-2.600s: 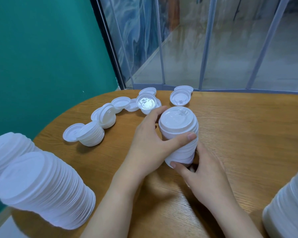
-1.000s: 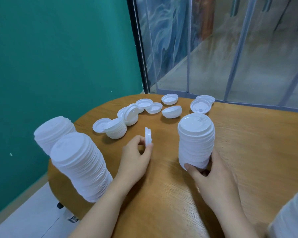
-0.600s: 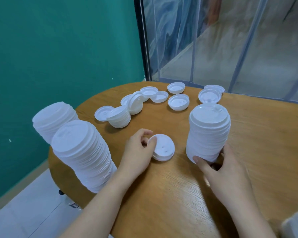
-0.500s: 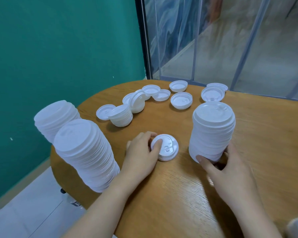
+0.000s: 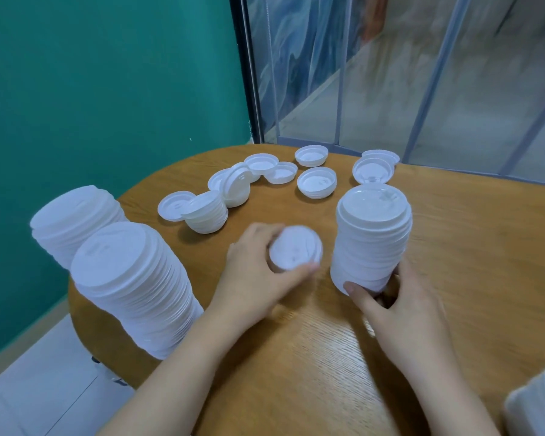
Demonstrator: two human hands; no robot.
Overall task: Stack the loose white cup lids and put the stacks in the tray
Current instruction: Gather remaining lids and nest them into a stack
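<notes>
My left hand (image 5: 255, 275) grips a single white lid (image 5: 295, 247), dome side up, just above the wooden table (image 5: 472, 253). My right hand (image 5: 400, 303) holds the base of an upright stack of lids (image 5: 372, 234) right of it. Several loose lids (image 5: 317, 182) lie upturned at the table's far side, with two short stacks (image 5: 206, 215) among them. No tray is in view.
Two tall leaning stacks of lids (image 5: 132, 284) stand at the table's left edge. Another white stack (image 5: 538, 401) pokes in at the bottom right. A green wall is at the left and glass panels stand behind the table.
My left hand let go of the upright stack, took a single lid, turned it dome side up and lifted it toward the stack. My right hand has stayed at the stack's base.
</notes>
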